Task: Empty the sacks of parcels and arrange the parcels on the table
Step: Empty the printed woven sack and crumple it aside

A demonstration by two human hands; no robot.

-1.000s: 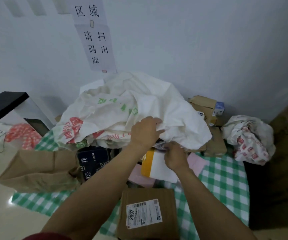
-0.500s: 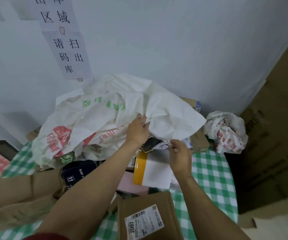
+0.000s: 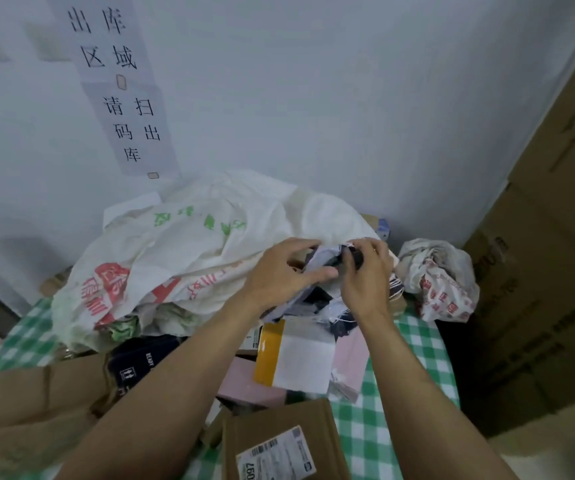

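A big white woven sack (image 3: pixel 189 251) with red and green print lies heaped on the green checked table (image 3: pixel 417 344). At its mouth, my left hand (image 3: pixel 279 275) and my right hand (image 3: pixel 365 271) both grip a soft dark and white parcel (image 3: pixel 324 261) lifted over the pile. Below them lie a white and yellow parcel (image 3: pixel 299 362), a pink parcel (image 3: pixel 244 386), a dark box (image 3: pixel 137 362) and a brown box with a label (image 3: pixel 279 448). What is still inside the sack is hidden.
A second crumpled sack (image 3: pixel 441 278) with red print sits at the table's right end. A brown paper bag (image 3: pixel 26 407) lies at the left. Large cardboard boxes (image 3: pixel 549 271) stand stacked on the right. The wall behind carries a paper sign (image 3: pixel 119 91).
My left hand let go of the sack's edge. Both hands rose and now hold the soft dark and white parcel above the pile. The camera tilted up and right.
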